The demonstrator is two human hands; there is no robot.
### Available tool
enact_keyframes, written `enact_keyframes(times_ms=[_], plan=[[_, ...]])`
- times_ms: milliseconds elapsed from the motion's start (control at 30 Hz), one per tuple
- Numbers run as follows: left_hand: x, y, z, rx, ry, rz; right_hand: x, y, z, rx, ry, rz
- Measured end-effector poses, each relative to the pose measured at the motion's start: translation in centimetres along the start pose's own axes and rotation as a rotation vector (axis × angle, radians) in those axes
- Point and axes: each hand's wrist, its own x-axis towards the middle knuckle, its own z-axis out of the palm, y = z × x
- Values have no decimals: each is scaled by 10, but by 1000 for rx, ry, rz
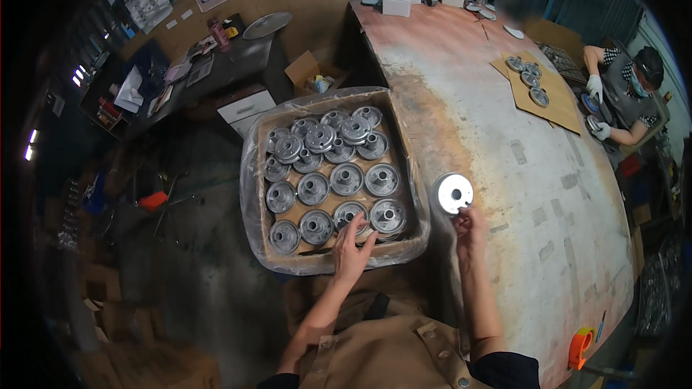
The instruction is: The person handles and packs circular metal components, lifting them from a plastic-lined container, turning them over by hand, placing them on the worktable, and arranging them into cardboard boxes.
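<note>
A shiny round metal disc with a centre hole is pinched at its lower edge by the closed fingers of my right hand, at the table's left edge. My left hand reaches over the near side of a plastic-lined cardboard box. Its fingers are spread over the edge of a grey metal wheel in the front row, and I see no piece lifted in them. Several similar hubbed wheels lie in rows in the box, with more stacked at its far side.
A long worn table runs along the right. Across it, a gloved co-worker handles a disc, near cardboard bearing several wheels. An orange tape dispenser sits at the near right corner. A dark desk stands at the far left.
</note>
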Motion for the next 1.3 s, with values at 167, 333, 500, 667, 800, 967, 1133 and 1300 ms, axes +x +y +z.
enact_keyframes(times_ms=[167,333,500,667,800,967,1133,1300], plan=[[-9,-27,8,159,-2,127,56,-51,-41,-52,93,-101],[-13,-39,11,277,-48,178,130,-113,-95,-19,172,-207],[-14,-43,14,342,-66,251,199,-167,-151,35,376,-244],[-13,-44,19,443,-115,275,251,-198,-194,86,459,-267],[-11,-42,22,460,-135,294,284,-211,-215,75,488,-287],[-9,-38,24,496,-182,268,322,-220,-231,161,560,-270],[-6,-30,26,513,-207,232,347,-229,-243,175,507,-317],[-6,-20,29,537,-229,203,357,-240,-247,206,474,-373]])
